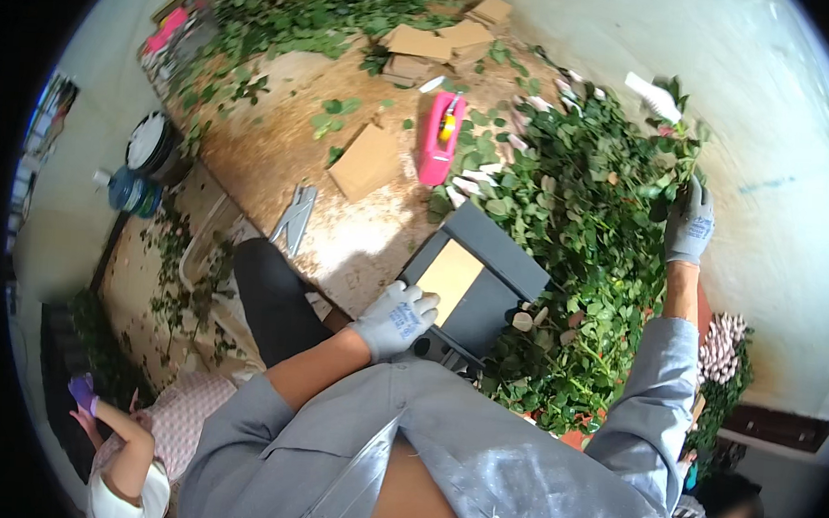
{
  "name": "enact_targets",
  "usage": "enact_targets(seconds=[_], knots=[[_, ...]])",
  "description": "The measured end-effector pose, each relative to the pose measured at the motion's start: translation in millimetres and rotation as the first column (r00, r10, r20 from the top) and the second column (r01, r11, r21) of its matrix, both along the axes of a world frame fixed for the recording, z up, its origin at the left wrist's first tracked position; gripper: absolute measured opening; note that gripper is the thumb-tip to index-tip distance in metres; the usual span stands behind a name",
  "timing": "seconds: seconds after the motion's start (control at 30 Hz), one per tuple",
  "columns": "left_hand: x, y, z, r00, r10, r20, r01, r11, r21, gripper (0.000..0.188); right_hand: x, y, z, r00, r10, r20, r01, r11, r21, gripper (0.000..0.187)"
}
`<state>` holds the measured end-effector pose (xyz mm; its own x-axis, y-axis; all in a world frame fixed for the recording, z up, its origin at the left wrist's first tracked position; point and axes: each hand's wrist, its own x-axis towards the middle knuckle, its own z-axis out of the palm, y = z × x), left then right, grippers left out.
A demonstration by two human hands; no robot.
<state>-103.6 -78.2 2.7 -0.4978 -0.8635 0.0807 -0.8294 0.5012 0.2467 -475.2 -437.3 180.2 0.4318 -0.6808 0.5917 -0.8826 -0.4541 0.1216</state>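
My right hand (pixel 691 225), in a grey glove, is stretched out to the far right with its fingers closed round a leafy rose stem (pixel 679 170). A white sleeve (pixel 654 98) covers the bud at the stem's far end. In front of me stands a dark grey board-like stand (pixel 497 291) with a raised edge. On it lies a tan cardboard piece (pixel 449 281). My gloved left hand (pixel 395 324) is at the cardboard's near left edge, fingers curled against it. A large heap of leafy stems (pixel 574 258) lies between the stand and my right arm.
A pink tape dispenser (pixel 440 138), a loose cardboard sheet (pixel 365 163) and a grey stapler (pixel 294 220) lie on the wooden table (pixel 279 158). Cardboard stacks (pixel 421 44) and more leaves are farther back. Other people (pixel 132 460) are at the lower left and lower right.
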Motion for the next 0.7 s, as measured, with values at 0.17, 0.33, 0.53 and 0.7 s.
enact_targets(seconds=[0.17, 0.33, 0.53, 0.7], knots=[[-1, -3, 9, 1.0, -0.016, 0.001, 0.016, 0.999, 0.048, 0.034, 8, 35, 45, 0.979, 0.176, 0.104, -0.127, 0.922, -0.367, 0.048], [0, -3, 5, 0.999, -0.017, 0.031, 0.015, 0.999, 0.044, 0.034, 22, 48, 53, 0.99, 0.141, -0.008, -0.134, 0.915, -0.38, 0.042], [7, 4, -22, 0.988, 0.015, -0.153, -0.035, 0.991, -0.13, 0.016, 27, 27, -75, 0.899, 0.08, -0.431, 0.002, 0.982, 0.187, 0.048], [-20, -5, -56, 0.943, 0.085, -0.323, -0.172, 0.953, -0.25, 0.017, 3, 42, -146, 0.913, 0.016, -0.408, 0.205, 0.846, 0.492, 0.066]])
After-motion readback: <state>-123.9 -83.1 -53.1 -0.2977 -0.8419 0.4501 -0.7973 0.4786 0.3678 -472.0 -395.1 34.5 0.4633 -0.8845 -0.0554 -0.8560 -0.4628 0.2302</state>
